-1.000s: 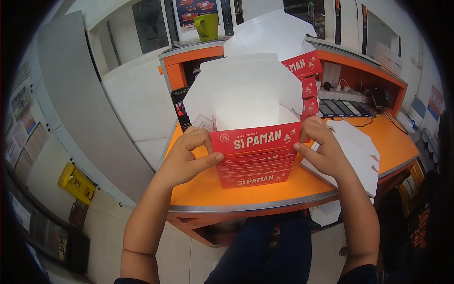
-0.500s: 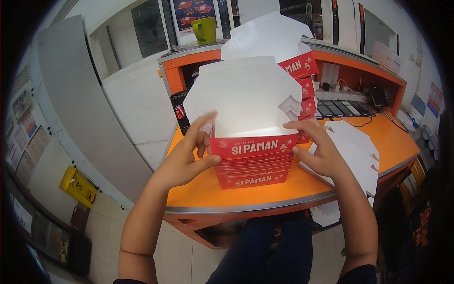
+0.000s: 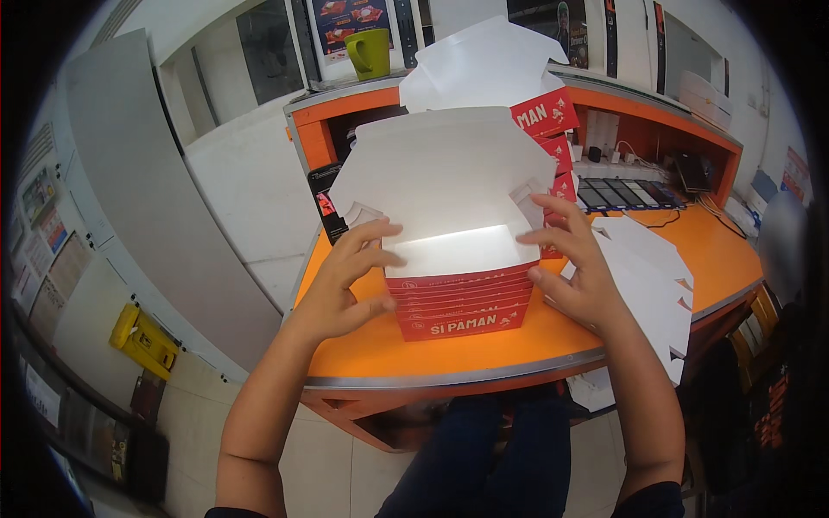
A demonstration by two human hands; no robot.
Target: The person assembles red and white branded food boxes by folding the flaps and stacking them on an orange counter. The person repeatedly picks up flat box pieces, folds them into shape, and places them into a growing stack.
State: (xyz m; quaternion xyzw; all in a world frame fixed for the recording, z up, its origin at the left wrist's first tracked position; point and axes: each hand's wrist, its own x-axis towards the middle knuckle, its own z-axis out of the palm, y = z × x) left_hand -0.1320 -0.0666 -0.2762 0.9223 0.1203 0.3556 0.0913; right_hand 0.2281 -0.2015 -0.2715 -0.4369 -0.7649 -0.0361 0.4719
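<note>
In front of me on the orange table (image 3: 345, 358) stands a nested stack of red cardboard food boxes (image 3: 466, 321). The uppermost box is white inside, and its white lid (image 3: 449, 151) tilts up and back. At the stack's left side is my left hand (image 3: 341, 281), fingers spread, fingertips by the box rim. My right hand (image 3: 577, 268) is on the opposite side, its fingers also apart, with fingertips at the right rim and corner. Neither hand is wrapped round a box. Whether every fingertip touches the cardboard I cannot tell.
Behind stands another stack of red boxes (image 3: 544, 114) with raised white lids. Flat white box blanks (image 3: 643, 285) lie to the right, overhanging the front edge. A phone (image 3: 325, 198) leans at the left. A green mug (image 3: 370, 53) sits on the raised shelf; several devices (image 3: 629, 193) lie at the back right.
The top box has sunk deeper into the stack, so less of its red front shows. My fingers have loosened from its sides and spread apart.
</note>
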